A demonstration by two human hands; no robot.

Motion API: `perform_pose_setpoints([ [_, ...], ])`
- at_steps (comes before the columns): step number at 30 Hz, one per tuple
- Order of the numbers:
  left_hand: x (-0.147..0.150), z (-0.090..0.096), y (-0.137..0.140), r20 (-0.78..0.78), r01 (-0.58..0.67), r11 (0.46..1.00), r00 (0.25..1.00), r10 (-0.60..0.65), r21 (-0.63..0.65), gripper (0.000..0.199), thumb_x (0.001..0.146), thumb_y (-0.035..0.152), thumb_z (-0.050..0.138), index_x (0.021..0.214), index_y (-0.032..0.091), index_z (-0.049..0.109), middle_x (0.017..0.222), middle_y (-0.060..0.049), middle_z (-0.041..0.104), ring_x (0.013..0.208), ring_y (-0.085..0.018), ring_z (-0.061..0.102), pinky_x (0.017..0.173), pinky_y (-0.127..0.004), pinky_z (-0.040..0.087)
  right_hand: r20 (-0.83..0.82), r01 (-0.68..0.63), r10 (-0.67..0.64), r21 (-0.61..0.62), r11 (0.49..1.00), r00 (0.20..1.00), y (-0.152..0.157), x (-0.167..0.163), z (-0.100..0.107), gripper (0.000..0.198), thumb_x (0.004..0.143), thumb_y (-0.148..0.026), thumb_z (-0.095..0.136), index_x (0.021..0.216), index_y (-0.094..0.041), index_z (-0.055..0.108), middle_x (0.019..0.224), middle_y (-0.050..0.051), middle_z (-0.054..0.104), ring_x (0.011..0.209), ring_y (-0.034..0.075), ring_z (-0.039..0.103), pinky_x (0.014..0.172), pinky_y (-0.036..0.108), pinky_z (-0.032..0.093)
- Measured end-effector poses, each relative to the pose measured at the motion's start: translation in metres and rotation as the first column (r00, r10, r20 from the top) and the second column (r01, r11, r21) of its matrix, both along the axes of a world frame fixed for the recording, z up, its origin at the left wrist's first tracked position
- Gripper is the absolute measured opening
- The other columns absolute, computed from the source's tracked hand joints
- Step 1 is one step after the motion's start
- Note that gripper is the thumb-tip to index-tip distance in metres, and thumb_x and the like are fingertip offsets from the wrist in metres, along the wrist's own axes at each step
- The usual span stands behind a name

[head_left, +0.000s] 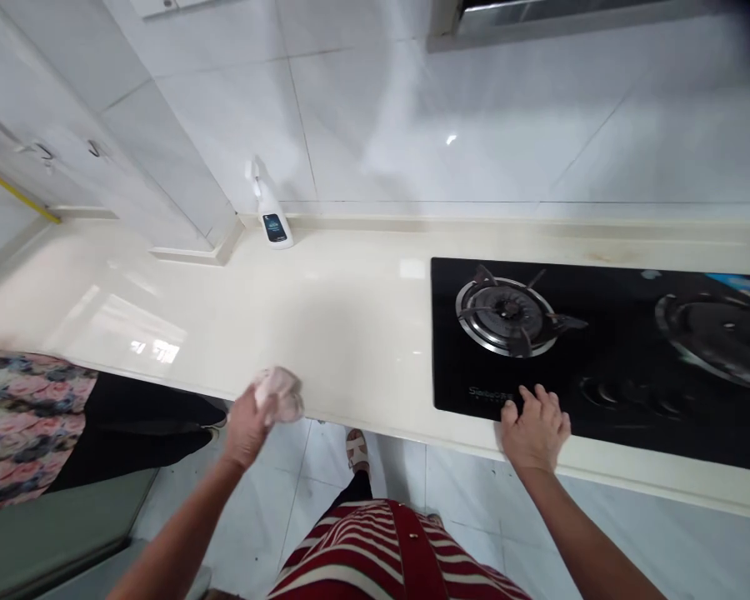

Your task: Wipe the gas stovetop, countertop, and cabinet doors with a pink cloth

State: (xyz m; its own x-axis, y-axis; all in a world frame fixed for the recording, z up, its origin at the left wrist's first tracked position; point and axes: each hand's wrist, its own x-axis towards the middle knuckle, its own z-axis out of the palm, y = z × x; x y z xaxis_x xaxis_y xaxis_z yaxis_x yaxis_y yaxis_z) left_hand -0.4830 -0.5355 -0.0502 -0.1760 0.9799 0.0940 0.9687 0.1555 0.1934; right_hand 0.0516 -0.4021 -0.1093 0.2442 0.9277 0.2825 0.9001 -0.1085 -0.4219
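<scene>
A crumpled pale cloth (pixel 281 394) is gripped in my left hand (pixel 248 427) at the front edge of the cream countertop (pixel 356 333). Part of the cloth lies over the counter's rim. My right hand (pixel 536 429) rests palm down where the counter meets the black gas stove (pixel 600 350). Its fingers are stretched out onto the glass, below the left burner (pixel 506 310), and hold nothing.
A white spray bottle (pixel 275 218) stands against the back wall near the pillar (pixel 191 242). A person in a flowered top (pixel 28 417) stands at the left by the counter. Stove knobs (pixel 600 392) sit right of my right hand.
</scene>
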Motion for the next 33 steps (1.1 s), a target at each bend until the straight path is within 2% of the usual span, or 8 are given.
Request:
perform_pose_setpoints([
  [4,-0.010,0.013,-0.004,-0.179,-0.233,0.972,0.958,0.222,-0.042,0.050,0.084,0.030,0.061,0.131,0.016,0.059,0.116,-0.019,0.057,0.112,-0.037,0.053,0.093,-0.048,0.046,-0.179,-0.068,0.080,0.073,0.995,0.980,-0.003,0.005,0.004,0.056,0.090,-0.049,0.037,0.121,-0.011,0.062,0.146,0.019,0.046,0.145,0.034,0.032,0.121,0.061,0.018],
  [8,0.047,0.011,0.005,-0.300,-0.407,0.913,0.874,0.383,-0.019,0.055,0.086,0.035,0.060,0.137,0.014,0.054,0.113,-0.018,0.054,0.107,-0.035,0.050,0.095,-0.047,0.042,-0.312,-0.102,0.143,0.146,0.984,0.939,-0.048,0.022,0.012,0.049,0.091,-0.047,0.036,0.113,-0.014,0.066,0.135,0.015,0.054,0.133,0.028,0.045,0.114,0.052,0.035],
  [13,0.160,-0.001,0.017,-0.307,-0.242,0.970,0.924,0.229,-0.005,0.051,0.086,0.034,0.062,0.134,0.015,0.058,0.111,-0.017,0.053,0.105,-0.034,0.048,0.089,-0.044,0.040,-0.418,0.003,0.045,0.115,0.993,0.907,-0.162,0.087,-0.008,0.045,0.093,-0.050,0.040,0.103,-0.017,0.069,0.119,0.013,0.062,0.119,0.027,0.053,0.111,0.052,0.037],
  [17,0.259,-0.010,0.031,-0.262,-0.023,1.000,0.965,0.019,-0.011,0.050,0.082,0.029,0.069,0.131,0.023,0.060,0.112,-0.015,0.054,0.108,-0.034,0.048,0.088,-0.043,0.040,-0.525,0.117,-0.162,-0.117,0.986,0.835,-0.255,0.176,-0.045,0.049,0.081,-0.060,0.046,0.094,-0.020,0.071,0.108,0.012,0.067,0.104,0.030,0.062,0.099,0.053,0.049],
  [20,0.332,-0.014,0.048,-0.200,0.203,0.979,0.959,-0.202,-0.017,0.052,0.080,0.032,0.075,0.130,0.028,0.061,0.115,-0.013,0.056,0.109,-0.033,0.049,0.089,-0.044,0.041,-0.546,0.286,-0.396,-0.278,0.917,0.739,-0.309,0.230,-0.059,0.047,0.066,-0.069,0.050,0.088,-0.034,0.072,0.104,0.005,0.070,0.093,0.033,0.067,0.086,0.054,0.055],
  [24,0.422,-0.010,0.076,-0.100,0.449,0.893,0.889,-0.447,-0.004,0.058,0.077,0.028,0.079,0.131,0.029,0.059,0.123,-0.014,0.057,0.110,-0.033,0.050,0.089,-0.045,0.043,-0.631,0.412,-0.574,-0.403,0.817,0.522,-0.343,0.247,-0.055,0.040,0.054,-0.074,0.057,0.076,-0.043,0.068,0.095,0.002,0.071,0.099,0.037,0.067,0.091,0.057,0.054],
  [27,0.484,0.000,0.090,-0.004,0.587,0.809,0.810,-0.587,0.017,0.053,0.079,0.028,0.076,0.130,0.026,0.059,0.120,-0.014,0.059,0.107,-0.031,0.053,0.089,-0.044,0.045,-0.766,0.327,-0.551,-0.455,0.828,0.331,-0.333,0.225,-0.034,0.053,0.058,-0.075,0.065,0.094,-0.036,0.069,0.105,0.005,0.071,0.101,0.035,0.069,0.092,0.052,0.056],
  [33,0.555,0.013,0.048,0.219,0.826,0.559,0.534,-0.816,0.067,0.053,0.078,0.032,0.071,0.128,0.022,0.057,0.117,-0.010,0.065,0.104,-0.025,0.059,0.096,-0.039,0.049,-0.870,-0.032,-0.289,-0.302,0.953,-0.399,-0.239,0.151,0.045,0.081,0.074,-0.079,0.065,0.141,-0.038,0.043,0.144,0.008,0.053,0.114,0.030,0.065,0.092,0.050,0.056],
])
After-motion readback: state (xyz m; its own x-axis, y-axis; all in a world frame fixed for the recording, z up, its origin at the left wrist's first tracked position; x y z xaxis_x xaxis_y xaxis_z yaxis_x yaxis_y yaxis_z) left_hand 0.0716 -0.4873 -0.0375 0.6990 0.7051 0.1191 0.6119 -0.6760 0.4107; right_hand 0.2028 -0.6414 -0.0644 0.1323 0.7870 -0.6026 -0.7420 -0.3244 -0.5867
